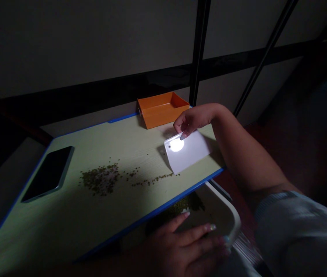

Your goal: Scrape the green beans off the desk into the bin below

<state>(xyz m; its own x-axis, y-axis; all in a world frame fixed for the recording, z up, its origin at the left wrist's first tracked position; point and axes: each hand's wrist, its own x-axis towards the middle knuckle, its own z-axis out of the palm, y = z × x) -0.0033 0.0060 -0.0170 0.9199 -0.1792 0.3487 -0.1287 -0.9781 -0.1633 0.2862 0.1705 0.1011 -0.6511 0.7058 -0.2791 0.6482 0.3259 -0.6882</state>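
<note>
My right hand (192, 120) pinches the upper edge of a white plastic scraper (190, 152), which stands tilted on the pale tabletop (88, 227) near its right end. The scraper has a small hole in one corner and reflects a bright spot of light. Beside its lower edge, a thin line of small greenish-brown grains (153, 179) runs left toward a larger pile of grains (101, 179). My left hand (177, 246) is below the table's front edge with its fingers spread, over a white tub (234, 213) that has more greenish grains inside. Nothing shows in that hand.
An orange open box (159, 115) sits at the back of the table, behind my right hand. A dark-screened phone (49, 173) lies at the left. Blue trim (151, 211) borders the tabletop. Pale panels with dark strips (117, 90) rise behind it. The surroundings are dim.
</note>
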